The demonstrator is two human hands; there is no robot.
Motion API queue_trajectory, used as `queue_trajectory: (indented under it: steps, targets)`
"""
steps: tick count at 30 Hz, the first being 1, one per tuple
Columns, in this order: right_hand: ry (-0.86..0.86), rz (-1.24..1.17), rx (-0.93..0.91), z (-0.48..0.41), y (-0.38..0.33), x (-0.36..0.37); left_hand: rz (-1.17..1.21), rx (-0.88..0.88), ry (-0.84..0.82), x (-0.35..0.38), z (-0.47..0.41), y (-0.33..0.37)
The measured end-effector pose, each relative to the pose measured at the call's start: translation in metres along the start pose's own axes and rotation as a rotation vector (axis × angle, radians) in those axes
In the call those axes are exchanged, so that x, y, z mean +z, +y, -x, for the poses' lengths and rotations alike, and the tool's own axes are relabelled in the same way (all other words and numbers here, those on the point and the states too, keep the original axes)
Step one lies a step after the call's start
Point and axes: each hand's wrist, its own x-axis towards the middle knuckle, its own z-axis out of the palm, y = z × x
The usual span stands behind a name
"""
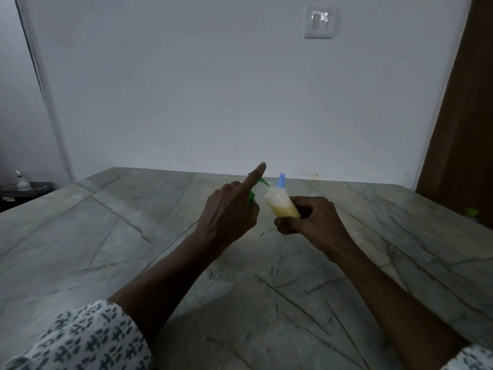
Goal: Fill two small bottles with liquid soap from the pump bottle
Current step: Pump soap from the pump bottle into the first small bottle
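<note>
Small bottle (283,206) tilted in right hand (309,220) grip, soap yellow

Grey veined stone table (133,236) carries a blue-capped bottle (281,180) near its far edge

Single head-worn wide-angle view, looking forward and down over a marble table (106,236).

Seen from above and behind both forearms, close to the left hand (229,212) and right hand (309,220) held mid-frame. Faces a pale wall (213,89) with a switch plate (318,22) at the table's far edge. No second view.
</note>
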Motion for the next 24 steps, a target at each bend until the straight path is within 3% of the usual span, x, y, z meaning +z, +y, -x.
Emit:
queue_trajectory:
  steps: [24]
  targets:
    - [-0.027, -0.111, 0.039, 0.001, 0.002, 0.009, -0.015, -0.026, 0.006, -0.003, 0.002, 0.000]
